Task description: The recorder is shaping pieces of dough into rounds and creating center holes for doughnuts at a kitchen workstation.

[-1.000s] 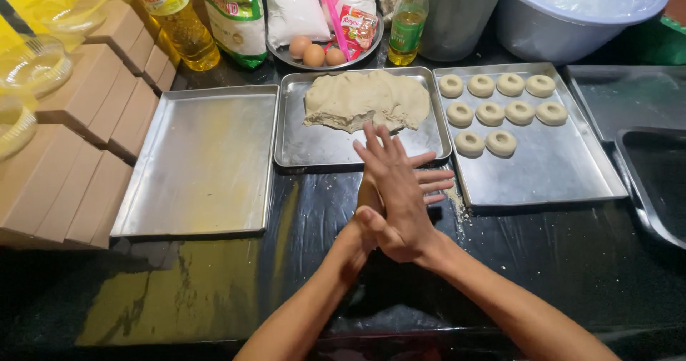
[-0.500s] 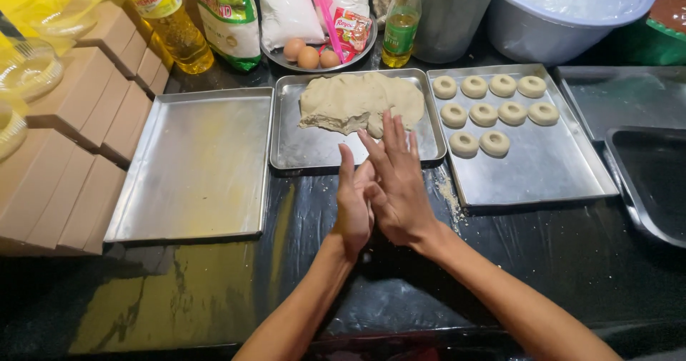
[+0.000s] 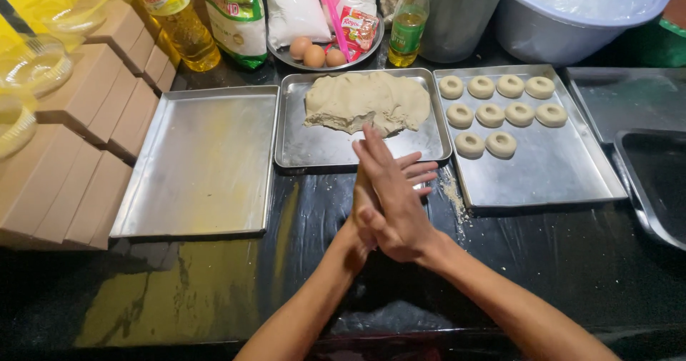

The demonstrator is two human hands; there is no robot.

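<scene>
Over the desk (image 3: pixel 572 261), just in front of the middle tray (image 3: pixel 321 150): right hand (image 3: pixel 393 204) laid across left hand (image 3: pixel 413 177), palm to palm. Fingers straight and slightly spread, not clenched. Can't tell whether a dough piece sits between the palms; nothing shows at the edges.

Change over the last second: right hand slid back and across the left, fingertips pulled off the tray's near rim, then crossed again. Reads as a rubbing or rolling stroke still running, though that is a judgement only.

No change elsewhere:
- dough slab (image 3: pixel 364 102) at the far end of the middle tray, untouched, well apart from the hands
- ten dough rings (image 3: pixel 493 114) on the right tray (image 3: pixel 543 168), same count, near half bare
- left tray (image 3: pixel 200 161) holding nothing
- crumbs (image 3: pixel 451 193) on the desk between the middle and right trays, just beside the left hand's fingers

Nothing set down or picked up in this window.
</scene>
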